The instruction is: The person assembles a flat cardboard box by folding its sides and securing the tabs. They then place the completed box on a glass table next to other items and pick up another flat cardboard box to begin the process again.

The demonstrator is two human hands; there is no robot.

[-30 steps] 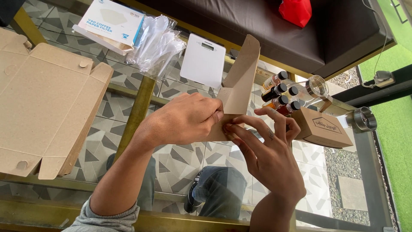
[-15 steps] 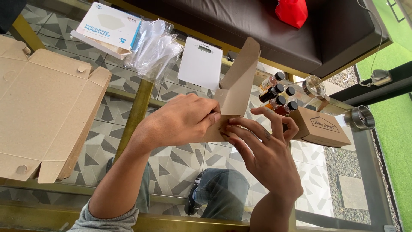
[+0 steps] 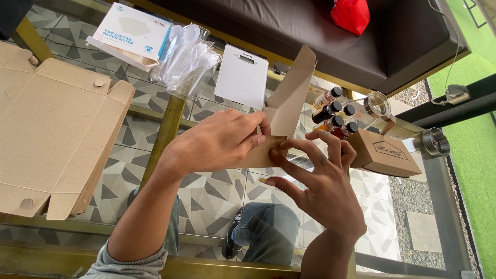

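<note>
The left hand point(image 3: 219, 142) is closed over a small brown cardboard box point(image 3: 279, 129), thumb and fingers pinching its lower panel. The right hand point(image 3: 320, 181) presses two fingertips against the same panel from the other side, its remaining fingers spread loose. The box hangs in the air between them above the glass table point(image 3: 217, 196), one long flap standing up and open. It looks like the folding stage: a panel is being creased or tucked, and the tall flap appears to want bending down with a steady pinch. Just beyond sit small dark-capped bottles point(image 3: 335, 114) and a closed brown carton point(image 3: 385, 154). Farther off lie a white kitchen scale point(image 3: 242, 76), a bag of clear plastic point(image 3: 187, 59) and a big flattened cardboard sheet point(image 3: 51, 134).
</note>
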